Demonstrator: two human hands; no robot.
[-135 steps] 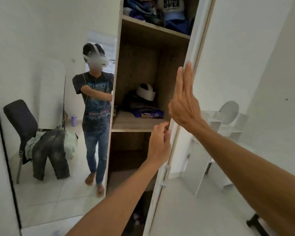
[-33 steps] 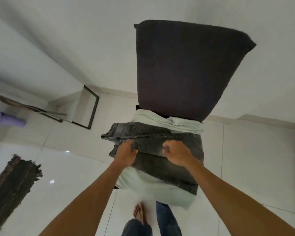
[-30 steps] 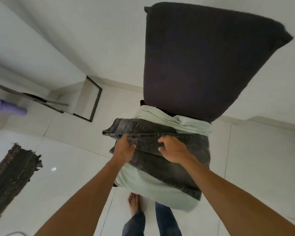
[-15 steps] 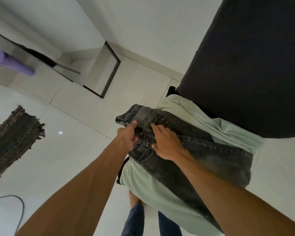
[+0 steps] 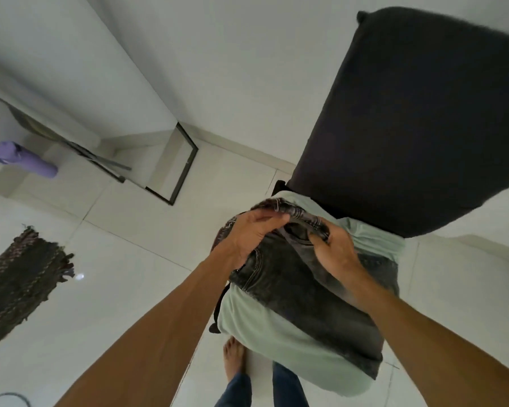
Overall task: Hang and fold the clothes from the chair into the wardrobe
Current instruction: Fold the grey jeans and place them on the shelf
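Observation:
Dark grey jeans [image 5: 300, 292] lie over a pale green garment [image 5: 276, 330] on the seat of a chair with a dark backrest [image 5: 409, 113]. My left hand [image 5: 250, 233] grips the jeans' waistband at its left end, fingers curled over the bunched edge. My right hand [image 5: 335, 251] pinches the waistband close beside it, thumb on the denim. The waistband is gathered up between both hands. The chair seat itself is hidden under the clothes.
White tiled floor all around. A black-framed mirror [image 5: 177, 165] leans at the wall corner behind the chair. A purple bottle [image 5: 24, 160] stands at the far left, a dark woven mat [image 5: 18, 283] lies at the left. My bare foot [image 5: 234, 359] is below the chair.
From the wardrobe door I turned to the chair. Both hands took the jeans' waistband and have now drawn it together and lifted it off the green garment.

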